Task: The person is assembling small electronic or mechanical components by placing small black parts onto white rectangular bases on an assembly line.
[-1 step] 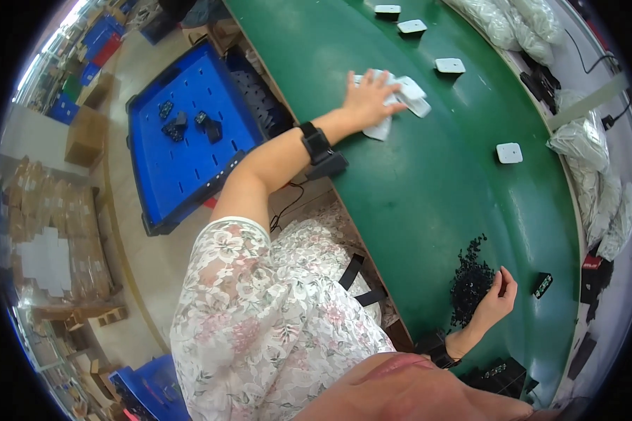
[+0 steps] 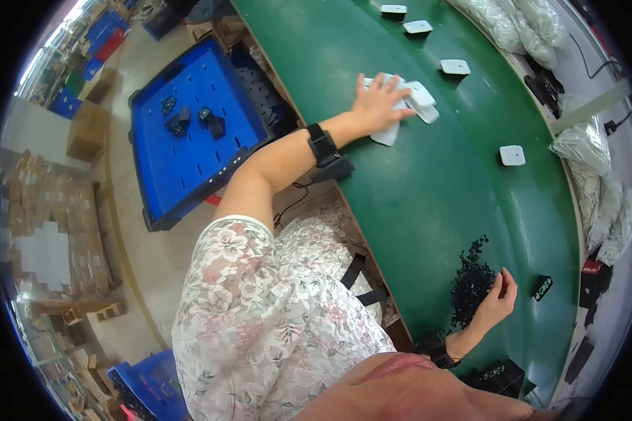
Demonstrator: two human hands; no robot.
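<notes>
My left hand lies with fingers spread over a small heap of white, rounded plastic pieces on the green table. Its palm and fingers cover part of the heap. Beside a pile of tiny black parts, nearer to me, is my right hand. Its fingers are curled with thumb and fingertips close together; whatever they hold is too small to make out. Just right of that hand lies a black block with an open, patterned face. A white-topped piece sits farther up the table.
More white-topped black blocks stand along the far part of the green table. Bagged white parts line the right edge. At left is a blue tray with several black parts. Black blocks lie near the bottom.
The view has shifted slightly, so the table's far part appears a little farther right. My left hand stays over the white pieces, and my right hand stays by the black pile.
</notes>
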